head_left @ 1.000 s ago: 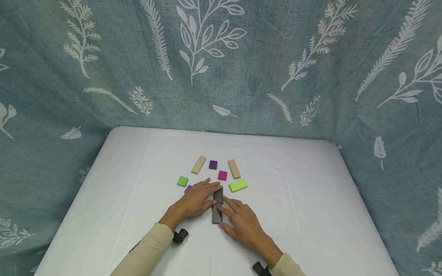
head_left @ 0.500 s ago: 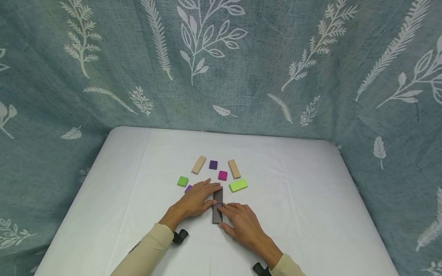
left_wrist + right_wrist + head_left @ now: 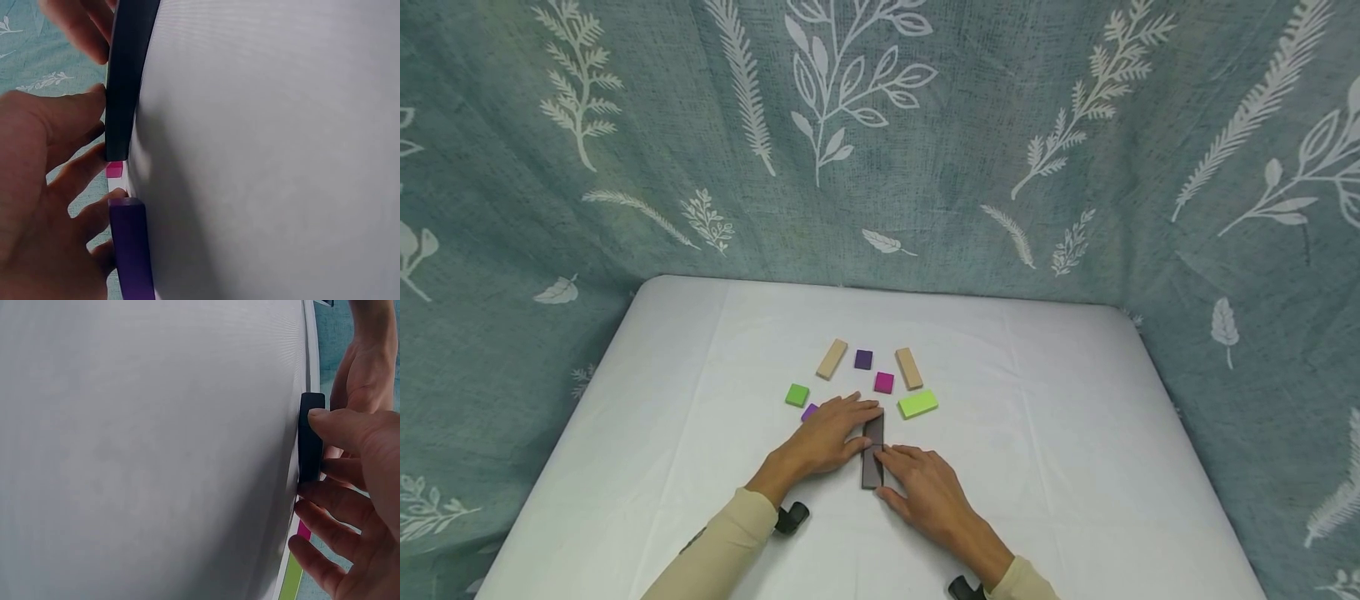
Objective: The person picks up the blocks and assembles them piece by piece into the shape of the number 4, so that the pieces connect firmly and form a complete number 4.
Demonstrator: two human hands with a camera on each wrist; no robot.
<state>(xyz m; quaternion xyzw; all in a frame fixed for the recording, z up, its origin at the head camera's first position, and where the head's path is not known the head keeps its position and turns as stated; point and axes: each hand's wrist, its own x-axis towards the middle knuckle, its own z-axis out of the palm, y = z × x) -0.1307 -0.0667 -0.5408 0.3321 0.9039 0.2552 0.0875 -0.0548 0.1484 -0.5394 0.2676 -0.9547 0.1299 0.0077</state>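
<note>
Two dark grey rectangular blocks lie end to end on the white table, making one straight strip. Over the far block (image 3: 875,427), my left hand (image 3: 826,435) sets its index finger near the far end and its thumb near the seam. My right hand (image 3: 927,490) holds the near block (image 3: 872,473), thumb by the near end and a fingertip over its top close to the seam. Seen from the left wrist, a purple block (image 3: 131,247) stands just below the dark strip (image 3: 128,81), partly behind the left hand in the head view.
Beyond the hands lie two tan blocks (image 3: 832,359), a dark purple square (image 3: 863,360), a magenta square (image 3: 883,382) and a green square (image 3: 797,395). A lime block (image 3: 917,404) is right of the strip. Patterned cloth (image 3: 955,167) hangs behind the table.
The right hand's upper fingers have drawn back toward me, from beside the far block to around the seam. The left hand and both dark blocks stay practically where they were.
</note>
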